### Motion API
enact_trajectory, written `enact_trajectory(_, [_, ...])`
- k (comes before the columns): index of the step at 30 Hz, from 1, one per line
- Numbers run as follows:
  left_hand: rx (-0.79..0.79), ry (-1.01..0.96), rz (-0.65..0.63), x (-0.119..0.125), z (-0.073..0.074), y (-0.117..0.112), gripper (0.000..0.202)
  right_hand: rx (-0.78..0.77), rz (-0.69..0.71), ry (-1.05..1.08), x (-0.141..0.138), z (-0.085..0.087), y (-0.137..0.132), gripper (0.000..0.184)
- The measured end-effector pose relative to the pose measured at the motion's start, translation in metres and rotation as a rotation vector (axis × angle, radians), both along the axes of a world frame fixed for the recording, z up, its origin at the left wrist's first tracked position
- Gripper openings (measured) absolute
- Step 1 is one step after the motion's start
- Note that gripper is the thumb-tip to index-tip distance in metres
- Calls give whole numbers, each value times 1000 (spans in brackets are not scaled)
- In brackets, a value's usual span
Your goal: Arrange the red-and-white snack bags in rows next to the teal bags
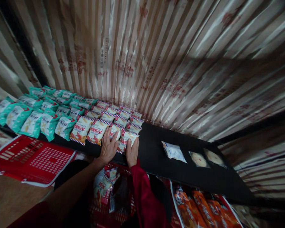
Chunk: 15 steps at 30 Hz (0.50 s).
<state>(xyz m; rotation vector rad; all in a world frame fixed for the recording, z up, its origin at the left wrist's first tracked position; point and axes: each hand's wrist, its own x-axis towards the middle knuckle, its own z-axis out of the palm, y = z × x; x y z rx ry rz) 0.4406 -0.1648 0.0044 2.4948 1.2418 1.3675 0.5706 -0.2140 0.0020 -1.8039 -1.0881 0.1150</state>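
Note:
My left hand (108,148) reaches over the front row of small snack bags with its fingers stretched out and apart. It touches a white-and-red snack bag (115,130) and lies beside the bag (96,131) to its left. My right hand (132,152) grips the right end of the last front-row snack bag (123,142), thumb on its face and fingers round its edge. Behind my hands stand several rows of the same striped-edge bags (121,121). Parts of the two front bags are hidden by my fingers.
Teal snack bags (32,122) fill the black shelf's (154,148) left end. Rightward lie a white packet (174,151) and two round wrapped items (199,159). Below are a red basket (98,205) with more bags, a red printed sheet (35,158) and orange packets (201,205). Corrugated wrapping backs the shelf.

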Motion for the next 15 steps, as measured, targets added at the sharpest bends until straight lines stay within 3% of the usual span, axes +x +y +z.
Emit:
enact_trajectory(6, [1, -2, -17, -2, 1, 0, 48, 49, -41, 20, -3, 2, -5, 70])
enact_trajectory(15, [6, -15, -32, -3, 2, 0, 48, 111, -115, -2, -5, 7, -9, 55])
